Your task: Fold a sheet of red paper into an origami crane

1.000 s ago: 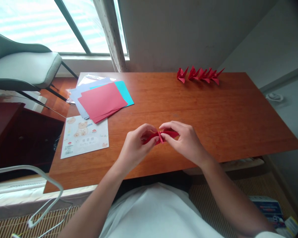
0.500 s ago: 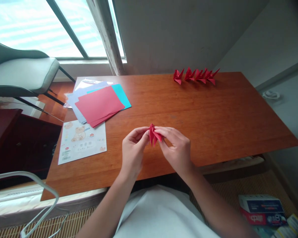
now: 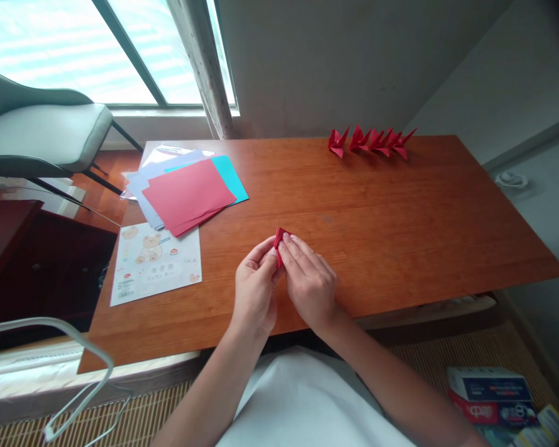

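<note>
A small folded red paper piece (image 3: 279,236) is pinched between my two hands above the wooden table (image 3: 400,236). My left hand (image 3: 256,288) grips it from the left with closed fingers. My right hand (image 3: 307,282) presses on it from the right, fingers together. Only the top tip of the piece shows; the rest is hidden by my fingers. A row of several finished red folded paper figures (image 3: 370,141) stands at the table's far edge.
A stack of coloured sheets (image 3: 186,192), red on top over blue and lilac, lies at the left. A printed sheet with bears (image 3: 156,264) lies in front of it. A grey chair (image 3: 41,133) stands by the window. Boxes (image 3: 498,397) lie on the floor at right.
The red piece has been folded up from a wide flat shape to a narrow one. My hands have come close together around it, hiding most of it.
</note>
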Demonstrator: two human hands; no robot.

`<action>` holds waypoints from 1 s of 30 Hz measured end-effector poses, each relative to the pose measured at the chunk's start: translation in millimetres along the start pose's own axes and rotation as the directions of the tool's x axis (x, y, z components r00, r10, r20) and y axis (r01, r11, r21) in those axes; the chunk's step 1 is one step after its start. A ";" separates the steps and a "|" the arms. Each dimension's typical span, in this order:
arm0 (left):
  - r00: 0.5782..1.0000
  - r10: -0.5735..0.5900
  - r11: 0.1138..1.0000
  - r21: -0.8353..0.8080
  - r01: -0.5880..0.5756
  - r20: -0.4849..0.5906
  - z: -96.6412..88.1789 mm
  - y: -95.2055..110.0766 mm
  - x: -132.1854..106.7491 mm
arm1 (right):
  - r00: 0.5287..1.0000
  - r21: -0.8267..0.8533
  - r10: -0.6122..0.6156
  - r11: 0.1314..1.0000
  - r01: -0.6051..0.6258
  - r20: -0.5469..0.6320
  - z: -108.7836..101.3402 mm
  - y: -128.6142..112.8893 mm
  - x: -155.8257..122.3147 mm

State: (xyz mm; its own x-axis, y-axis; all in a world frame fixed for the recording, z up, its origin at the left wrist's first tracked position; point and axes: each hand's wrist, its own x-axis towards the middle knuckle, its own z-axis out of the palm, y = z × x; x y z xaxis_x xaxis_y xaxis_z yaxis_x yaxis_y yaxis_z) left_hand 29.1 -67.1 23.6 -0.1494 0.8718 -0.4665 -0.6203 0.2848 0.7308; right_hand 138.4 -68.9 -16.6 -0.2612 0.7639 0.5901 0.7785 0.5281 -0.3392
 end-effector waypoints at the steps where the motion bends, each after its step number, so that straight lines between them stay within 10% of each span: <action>1: 1.000 0.000 1.000 0.006 0.000 0.008 -0.4 -0.3 1.2 | 1.000 0.018 0.013 1.000 -0.013 0.025 0.7 0.6 0.7; 8: 0.972 0.208 0.938 0.258 -0.230 0.110 -7.9 2.2 19.4 | 0.985 0.277 0.141 0.947 -0.164 0.102 -10.5 11.2 19.0; 14: 0.932 0.277 0.829 0.433 -0.354 0.233 -15.3 10.9 27.0 | 0.863 0.557 0.455 0.668 -0.494 0.220 -15.9 26.6 28.4; 30: 0.896 0.093 0.776 0.532 -0.338 0.433 -15.9 26.1 25.8 | 0.830 0.591 0.331 0.587 -0.553 0.449 -44.8 40.8 47.7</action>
State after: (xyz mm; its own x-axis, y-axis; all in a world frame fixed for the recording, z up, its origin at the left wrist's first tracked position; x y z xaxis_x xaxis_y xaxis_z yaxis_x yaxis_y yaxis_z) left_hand -3.2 -43.4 22.7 0.1421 0.9807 -0.1343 -0.0215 0.1387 0.9901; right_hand 183.2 -27.6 30.6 -0.2155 0.9753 0.0492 0.2639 0.1067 -0.9586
